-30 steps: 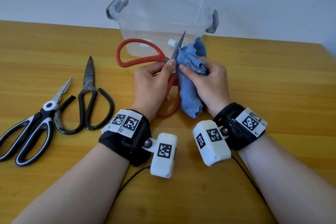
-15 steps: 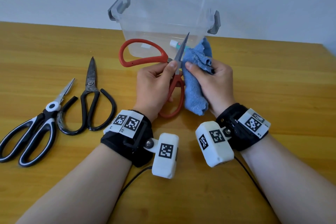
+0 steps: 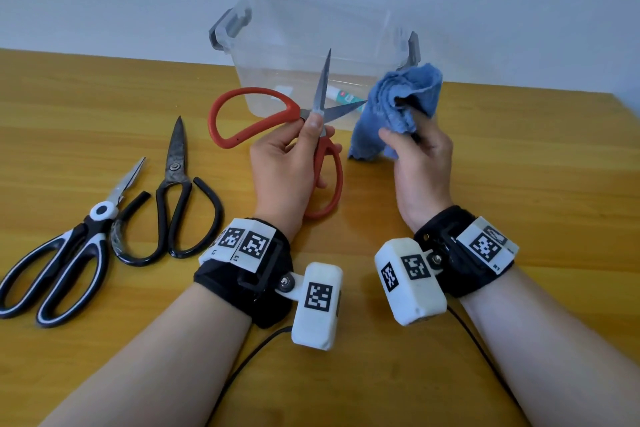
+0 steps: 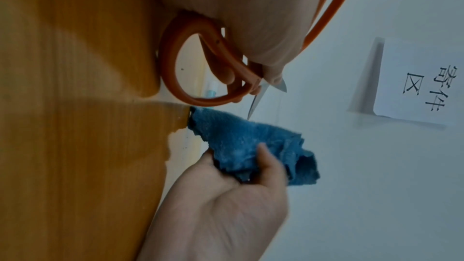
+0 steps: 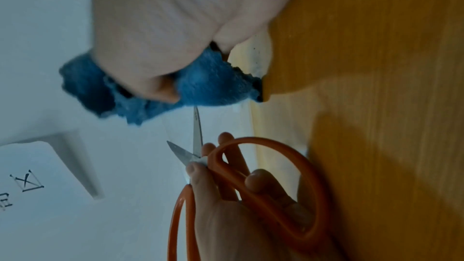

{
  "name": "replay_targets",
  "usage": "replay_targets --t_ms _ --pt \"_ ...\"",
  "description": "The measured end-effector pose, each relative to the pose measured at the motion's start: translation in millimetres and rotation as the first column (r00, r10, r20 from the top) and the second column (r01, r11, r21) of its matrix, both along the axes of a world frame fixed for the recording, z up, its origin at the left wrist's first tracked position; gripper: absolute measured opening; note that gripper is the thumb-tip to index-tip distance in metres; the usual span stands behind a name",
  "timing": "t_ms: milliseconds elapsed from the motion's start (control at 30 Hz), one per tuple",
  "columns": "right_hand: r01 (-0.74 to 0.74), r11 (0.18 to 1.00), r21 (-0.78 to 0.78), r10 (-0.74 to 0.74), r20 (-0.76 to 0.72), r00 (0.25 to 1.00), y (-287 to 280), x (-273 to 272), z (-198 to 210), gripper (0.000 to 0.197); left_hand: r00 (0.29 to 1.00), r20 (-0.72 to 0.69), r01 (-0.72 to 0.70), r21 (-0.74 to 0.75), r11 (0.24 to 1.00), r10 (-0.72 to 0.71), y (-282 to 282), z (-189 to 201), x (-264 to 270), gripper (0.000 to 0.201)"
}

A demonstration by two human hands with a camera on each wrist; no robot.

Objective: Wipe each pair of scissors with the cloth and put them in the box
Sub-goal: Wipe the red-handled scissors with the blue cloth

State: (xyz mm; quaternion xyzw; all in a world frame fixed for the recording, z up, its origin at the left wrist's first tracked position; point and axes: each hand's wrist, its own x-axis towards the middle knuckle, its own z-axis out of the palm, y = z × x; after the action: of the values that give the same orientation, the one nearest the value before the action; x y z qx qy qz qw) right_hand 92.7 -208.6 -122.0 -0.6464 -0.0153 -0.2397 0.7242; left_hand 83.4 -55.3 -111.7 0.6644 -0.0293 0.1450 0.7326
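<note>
My left hand grips the red-handled scissors near the pivot, its fingers through one loop. The blades stand spread apart, one pointing up, the other pointing right with its tip at the blue cloth. My right hand holds that bunched cloth just right of the blades. The clear plastic box with grey latches stands behind both hands. On the table at the left lie black scissors and black-and-white scissors.
A small white tube with a teal band lies inside the box. The wooden table stretches right of my hands. A wall runs behind it, with a paper sign seen in the left wrist view. Cables trail from both wrist cameras.
The scissor blades have opened wide. The cloth has come off the blades and my right hand has moved it to the right, away from my left hand.
</note>
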Motion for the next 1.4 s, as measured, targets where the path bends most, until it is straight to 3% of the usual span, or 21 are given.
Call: replay_targets --t_ms 100,233,367,567,733,800,967,1100,1267,1400 --pt "-0.166 0.985 -0.043 0.165 -0.011 0.986 4.7 -4.9 4.3 0.02 1.0 -0.004 0.008 0.018 1.0 -0.008 0.8 -2.0 1.4 0.027" --pt "-0.235 0.965 -0.12 0.231 -0.042 0.972 7.4 -10.9 6.5 0.006 1.0 0.015 0.015 0.071 0.997 -0.016 1.1 -6.8 3.6 0.035" --pt "-0.167 0.966 -0.199 0.162 -0.042 0.986 5.5 -10.0 3.7 0.018 0.994 0.007 0.108 0.103 0.989 -0.109 -0.9 -4.5 -0.1 0.043" --pt "-0.07 0.977 -0.2 0.064 -0.039 0.997 8.4 -8.4 2.6 0.016 0.992 -0.013 0.126 0.088 0.988 -0.125 -1.0 -2.6 -1.6 0.038" --pt "0.072 0.996 -0.06 -0.076 -0.064 0.995 4.2 -0.6 -2.4 0.018 0.997 -0.025 0.077 0.055 0.995 -0.076 -1.0 -1.6 -1.8 0.032" --pt "0.006 1.0 -0.025 -0.008 -0.073 0.997 5.0 -2.0 -1.3 0.017 0.998 -0.039 0.05 0.042 0.998 -0.048 -0.4 -2.1 0.0 0.031" --pt "-0.204 0.965 -0.163 0.192 -0.089 0.977 7.5 -10.8 4.5 0.019 0.998 -0.042 0.053 0.134 0.99 -0.048 -0.1 -2.4 0.3 0.043" --pt "-0.161 0.966 -0.202 0.144 -0.099 0.985 6.3 -10.5 4.7 0.018 0.997 -0.048 0.071 0.141 0.987 -0.065 -0.5 -1.2 -1.2 0.041" --pt "0.01 0.982 -0.189 -0.025 -0.076 0.997 3.8 -3.0 -0.2 0.02 0.997 -0.059 0.055 0.111 0.992 -0.048 -1.3 -1.8 -1.3 0.034" --pt "-0.095 0.962 -0.256 0.078 -0.076 0.994 4.6 -5.3 0.0 0.017 0.997 -0.056 0.053 0.158 0.986 -0.045 -1.4 -3.1 -0.2 0.039"
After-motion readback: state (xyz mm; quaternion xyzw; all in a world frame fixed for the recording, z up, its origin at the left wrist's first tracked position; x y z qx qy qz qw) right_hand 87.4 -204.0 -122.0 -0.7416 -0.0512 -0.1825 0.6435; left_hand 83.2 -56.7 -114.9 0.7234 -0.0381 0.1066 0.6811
